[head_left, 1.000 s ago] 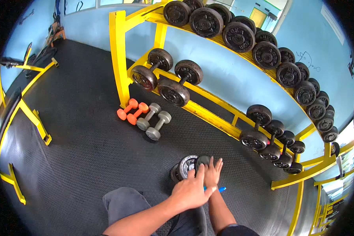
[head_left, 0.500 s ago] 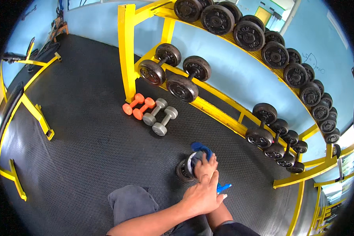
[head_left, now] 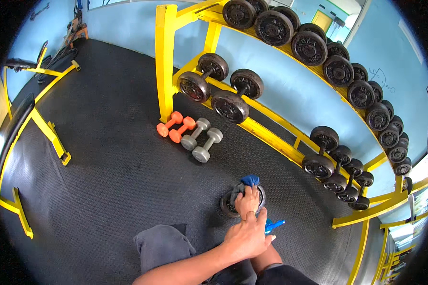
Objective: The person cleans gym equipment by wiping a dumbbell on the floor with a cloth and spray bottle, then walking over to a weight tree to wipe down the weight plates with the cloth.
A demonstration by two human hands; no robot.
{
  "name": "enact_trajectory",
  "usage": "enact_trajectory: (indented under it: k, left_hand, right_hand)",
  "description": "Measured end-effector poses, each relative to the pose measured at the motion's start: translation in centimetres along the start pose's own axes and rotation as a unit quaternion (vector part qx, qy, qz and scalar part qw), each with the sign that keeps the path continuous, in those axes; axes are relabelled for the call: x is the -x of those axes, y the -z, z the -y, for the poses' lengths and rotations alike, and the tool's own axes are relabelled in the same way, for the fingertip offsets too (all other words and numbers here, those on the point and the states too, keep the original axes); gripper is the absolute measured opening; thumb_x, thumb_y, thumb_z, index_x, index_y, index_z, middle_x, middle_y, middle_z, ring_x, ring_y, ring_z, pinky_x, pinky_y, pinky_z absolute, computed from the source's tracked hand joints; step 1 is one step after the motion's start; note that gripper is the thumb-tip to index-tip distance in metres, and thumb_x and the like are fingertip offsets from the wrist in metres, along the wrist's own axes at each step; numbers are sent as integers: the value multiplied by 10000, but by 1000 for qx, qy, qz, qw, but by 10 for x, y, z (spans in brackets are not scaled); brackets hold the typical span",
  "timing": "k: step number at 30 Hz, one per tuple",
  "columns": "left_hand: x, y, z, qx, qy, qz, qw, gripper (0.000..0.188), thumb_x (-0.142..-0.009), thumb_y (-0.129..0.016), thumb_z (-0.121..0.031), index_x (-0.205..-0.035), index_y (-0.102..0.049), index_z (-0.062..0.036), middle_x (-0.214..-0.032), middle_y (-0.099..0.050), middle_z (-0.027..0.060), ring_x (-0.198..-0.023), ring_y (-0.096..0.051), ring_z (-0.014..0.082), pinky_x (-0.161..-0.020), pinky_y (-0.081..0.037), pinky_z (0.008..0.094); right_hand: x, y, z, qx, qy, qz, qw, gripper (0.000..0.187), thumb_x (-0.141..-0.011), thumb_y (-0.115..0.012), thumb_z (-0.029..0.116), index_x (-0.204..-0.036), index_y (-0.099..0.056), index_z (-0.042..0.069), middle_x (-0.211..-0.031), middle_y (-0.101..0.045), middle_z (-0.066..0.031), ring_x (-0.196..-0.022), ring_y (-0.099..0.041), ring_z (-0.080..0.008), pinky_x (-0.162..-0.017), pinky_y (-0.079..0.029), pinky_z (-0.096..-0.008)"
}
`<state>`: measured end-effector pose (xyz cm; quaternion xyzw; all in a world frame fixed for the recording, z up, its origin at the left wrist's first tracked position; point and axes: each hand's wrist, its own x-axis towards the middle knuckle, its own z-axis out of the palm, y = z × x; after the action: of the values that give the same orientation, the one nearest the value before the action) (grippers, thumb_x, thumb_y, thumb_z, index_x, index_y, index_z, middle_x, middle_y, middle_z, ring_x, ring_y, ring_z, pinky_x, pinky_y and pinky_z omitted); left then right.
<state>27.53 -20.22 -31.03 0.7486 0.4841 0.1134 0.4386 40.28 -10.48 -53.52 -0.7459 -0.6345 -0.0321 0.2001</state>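
Note:
My right hand [head_left: 248,203] presses a dark grey and blue cloth [head_left: 250,180] onto a black dumbbell [head_left: 227,205] on the floor before me. Its fingers curl over the cloth, and the hand and cloth cover much of the dumbbell's middle. My left hand [head_left: 246,236] crosses over my right forearm close to the wrist, with fingers stretched out and nothing visible in them. Just right of it, a blue nozzle-like piece [head_left: 276,226] sticks out; the rest of that object is hidden behind my hands.
A yellow rack [head_left: 165,61] with black dumbbells [head_left: 309,47] stands ahead and to the right. By its left leg lie orange dumbbells [head_left: 182,129] and grey dumbbells [head_left: 208,145]. A yellow-framed bench [head_left: 47,135] is at left. My knee [head_left: 164,247] is below on the black floor [head_left: 104,180].
The cloth and my right hand have shifted over the dumbbell, whose end plates now show on both sides of the hand. My left hand stays near the right wrist. The view has shifted slightly.

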Motion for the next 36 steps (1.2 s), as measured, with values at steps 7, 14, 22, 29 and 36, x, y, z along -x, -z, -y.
enact_trajectory:
  k: [7, 14, 22, 29, 36]
  left_hand:
    - [7, 12, 15, 2, 17, -45, 999, 818, -850, -635, -407, -1436, -279, 40, -1207, -500, 306, -1009, -614, 458, -862, -522, 494]
    - [3, 4, 12, -22, 6, -31, 999, 818, -841, -641, -408, -1421, -290, 50, -1215, -494, 324, -994, -614, 472, -850, -528, 492]
    - [-6, 9, 20, -13, 3, -48, 999, 753, -840, -640, -392, -1383, -363, 51, -1176, -529, 285, -995, -625, 443, -844, -529, 482]
    - [-14, 6, 17, -46, -5, -17, 999, 729, -839, -641, -378, -1374, -384, 46, -1140, -558, 286, -995, -627, 425, -829, -530, 479]
    - [-19, 1, 24, -86, 9, 30, 996, 701, -841, -648, -363, -1347, -406, 57, -1098, -583, 278, -979, -635, 416, -821, -536, 467]
  right_hand:
    - [28, 31, -75, 86, 129, 230, 961, 341, -751, -634, 287, -963, -652, 21, -1128, -644, -183, -1197, -523, -348, -1120, -285, -506]
    - [1, -5, -6, -84, 77, -8, 993, 231, -712, -661, 175, -871, -616, 13, -1078, -626, -244, -1114, -538, -413, -1002, -416, -474]
    - [34, 67, -75, -78, 61, 200, 975, 198, -785, -594, 203, -821, -621, 10, -861, -661, -158, -825, -624, -312, -765, -508, -418]
    - [3, 108, -75, -416, -172, -59, 891, 190, -813, -571, 137, -937, -643, 12, -868, -668, -124, -795, -624, -226, -741, -493, -333]
    - [-27, 10, 3, 56, 52, 19, 997, 448, -799, -626, 372, -1198, -636, 170, -1325, -545, -119, -1233, -491, -335, -1031, -258, -654]
